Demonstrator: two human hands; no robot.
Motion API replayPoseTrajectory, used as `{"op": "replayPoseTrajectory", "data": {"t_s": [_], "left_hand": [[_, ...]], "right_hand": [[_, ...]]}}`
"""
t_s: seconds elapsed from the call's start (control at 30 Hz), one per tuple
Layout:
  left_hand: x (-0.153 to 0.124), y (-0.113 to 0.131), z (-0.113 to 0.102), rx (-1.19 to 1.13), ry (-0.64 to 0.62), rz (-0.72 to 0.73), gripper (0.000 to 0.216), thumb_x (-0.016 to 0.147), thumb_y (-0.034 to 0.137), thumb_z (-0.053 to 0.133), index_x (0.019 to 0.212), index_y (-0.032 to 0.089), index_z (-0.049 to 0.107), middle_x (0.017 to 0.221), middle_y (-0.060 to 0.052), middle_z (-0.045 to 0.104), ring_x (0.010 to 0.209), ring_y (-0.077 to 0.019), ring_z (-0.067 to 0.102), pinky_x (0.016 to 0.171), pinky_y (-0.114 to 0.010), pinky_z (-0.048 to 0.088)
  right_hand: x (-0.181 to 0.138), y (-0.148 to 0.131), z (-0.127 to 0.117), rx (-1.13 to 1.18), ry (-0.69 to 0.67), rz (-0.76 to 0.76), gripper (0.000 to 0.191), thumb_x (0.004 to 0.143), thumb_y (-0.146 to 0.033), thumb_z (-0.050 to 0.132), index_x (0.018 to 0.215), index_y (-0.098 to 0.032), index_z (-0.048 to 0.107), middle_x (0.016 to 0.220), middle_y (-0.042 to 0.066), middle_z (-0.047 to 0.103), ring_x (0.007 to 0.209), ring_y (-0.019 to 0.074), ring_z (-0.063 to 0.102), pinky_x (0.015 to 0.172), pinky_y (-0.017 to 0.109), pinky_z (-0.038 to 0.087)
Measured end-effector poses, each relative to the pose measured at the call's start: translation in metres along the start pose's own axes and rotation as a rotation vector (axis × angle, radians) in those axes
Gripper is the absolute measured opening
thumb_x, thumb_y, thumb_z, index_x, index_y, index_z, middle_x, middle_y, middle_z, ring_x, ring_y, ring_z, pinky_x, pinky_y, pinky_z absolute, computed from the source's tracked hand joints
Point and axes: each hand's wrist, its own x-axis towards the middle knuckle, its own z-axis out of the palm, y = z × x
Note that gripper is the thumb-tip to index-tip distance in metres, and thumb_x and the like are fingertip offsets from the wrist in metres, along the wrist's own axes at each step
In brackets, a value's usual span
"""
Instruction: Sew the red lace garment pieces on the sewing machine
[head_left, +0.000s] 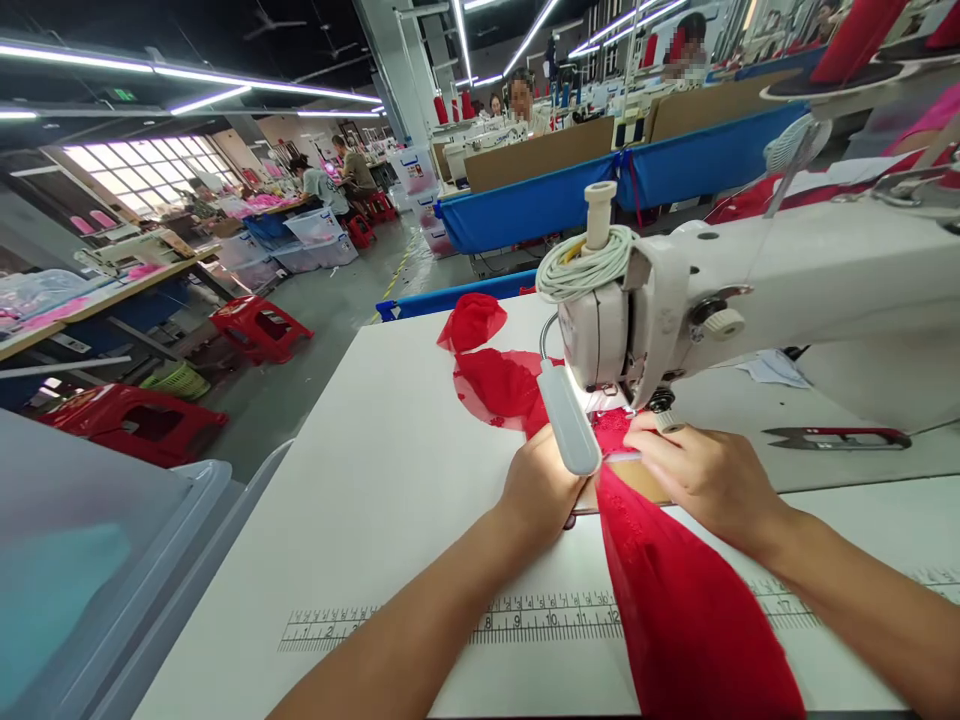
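Red fabric runs across white table to sewing machine; right hand curls, fingertips at fabric, hold unclear; left hand, partly behind grey lamp, grip hidden.

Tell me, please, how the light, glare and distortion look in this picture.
Head view: the far windows glare nearly white; the tube lights shine against a dark ceiling; a glow lights the left hand beside the grey lamp; the room, red stools included, looks tilted and stretched toward the left edge.

Bare forearms forward, right fingers bent
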Motion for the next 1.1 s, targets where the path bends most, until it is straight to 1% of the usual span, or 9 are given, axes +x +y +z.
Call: {"op": "replayPoseTrajectory", "data": {"t_s": [0.1, 0.17, 0.3, 0.37, 0.5, 0.6, 0.77, 0.87, 1.1], "left_hand": [[-0.003, -0.001, -0.001, 0.169, -0.02, 0.144, 0.027, 0.091, 0.012, 0.042, 0.068, 0.018, 0.055, 0.062, 0.0, 0.048, 0.059, -0.0143, 0.046, 0.05, -0.026, 0.036], [-0.006, 0.0, -0.002, 0.238, -0.053, 0.189, 0.022, 0.09, 0.01, 0.043, 0.078, 0.017, 0.06, 0.064, 0.0, 0.05, 0.058, -0.0145, 0.047, 0.05, -0.025, 0.037], [-0.014, 0.009, -0.006, 0.331, -0.116, 0.2, 0.03, 0.095, 0.007, 0.035, 0.109, 0.011, 0.061, 0.085, -0.008, 0.064, 0.078, -0.019, 0.062, 0.053, -0.025, 0.046], [-0.017, 0.016, -0.007, 0.343, -0.127, 0.18, 0.035, 0.1, 0.015, 0.03, 0.118, 0.008, 0.058, 0.096, -0.013, 0.067, 0.085, -0.0209, 0.065, 0.054, -0.026, 0.051], [-0.02, 0.029, -0.008, 0.32, -0.114, 0.166, 0.067, 0.101, 0.052, 0.018, 0.118, 0.003, 0.06, 0.107, -0.019, 0.067, 0.087, -0.0235, 0.066, 0.067, -0.032, 0.059], [-0.02, 0.033, -0.007, 0.3, -0.07, 0.147, 0.085, 0.095, 0.065, 0.01, 0.118, 0.001, 0.061, 0.106, -0.021, 0.067, 0.091, -0.0262, 0.067, 0.072, -0.035, 0.059], [-0.023, 0.034, -0.002, 0.298, -0.054, 0.126, 0.094, 0.091, 0.072, 0.01, 0.12, -0.001, 0.062, 0.094, -0.02, 0.067, 0.083, -0.0266, 0.066, 0.069, -0.037, 0.06], [-0.023, 0.033, -0.001, 0.327, -0.042, 0.133, 0.094, 0.09, 0.072, 0.01, 0.119, 0.0, 0.063, 0.092, -0.019, 0.067, 0.084, -0.0276, 0.066, 0.072, -0.038, 0.059], [-0.024, 0.03, 0.001, 0.371, -0.056, 0.138, 0.091, 0.09, 0.073, 0.013, 0.118, 0.003, 0.063, 0.101, -0.021, 0.067, 0.092, -0.0287, 0.066, 0.073, -0.038, 0.059]], "right_hand": [[0.0, -0.001, -0.001, 0.04, -0.031, -0.007, 0.033, 0.088, -0.004, 0.037, 0.078, -0.02, 0.065, 0.081, 0.004, 0.066, 0.06, 0.0126, 0.052, 0.051, 0.026, 0.03], [0.0, -0.001, -0.001, 0.043, -0.023, -0.017, 0.033, 0.085, -0.001, 0.037, 0.073, -0.019, 0.062, 0.076, 0.004, 0.063, 0.061, 0.0132, 0.051, 0.051, 0.026, 0.03], [0.003, -0.003, -0.004, 0.033, 0.005, -0.019, 0.032, 0.083, 0.001, 0.039, 0.068, -0.018, 0.059, 0.062, 0.001, 0.052, 0.058, 0.0137, 0.046, 0.049, 0.026, 0.028], [0.005, -0.003, -0.006, 0.041, 0.018, -0.007, 0.031, 0.082, 0.0, 0.039, 0.065, -0.018, 0.057, 0.058, 0.0, 0.046, 0.054, 0.0134, 0.042, 0.047, 0.026, 0.026], [0.007, -0.003, -0.008, 0.061, 0.035, 0.0, 0.029, 0.08, 0.0, 0.039, 0.061, -0.018, 0.052, 0.061, 0.001, 0.046, 0.053, 0.0125, 0.038, 0.045, 0.026, 0.023], [0.006, -0.002, -0.007, 0.082, 0.029, 0.011, 0.028, 0.083, -0.003, 0.041, 0.062, -0.018, 0.052, 0.066, 0.001, 0.05, 0.057, 0.0125, 0.042, 0.047, 0.026, 0.024], [0.004, 0.0, -0.003, 0.091, 0.021, 0.031, 0.027, 0.084, -0.004, 0.043, 0.064, -0.018, 0.053, 0.067, 0.001, 0.051, 0.058, 0.0124, 0.043, 0.047, 0.026, 0.023], [0.005, 0.001, -0.003, 0.075, 0.025, 0.034, 0.027, 0.085, -0.005, 0.042, 0.063, -0.018, 0.052, 0.067, 0.001, 0.051, 0.058, 0.0125, 0.043, 0.047, 0.026, 0.022], [0.009, 0.002, -0.005, 0.048, 0.051, 0.02, 0.029, 0.083, -0.003, 0.041, 0.061, -0.018, 0.052, 0.064, 0.001, 0.048, 0.057, 0.0121, 0.04, 0.047, 0.026, 0.022]]}}
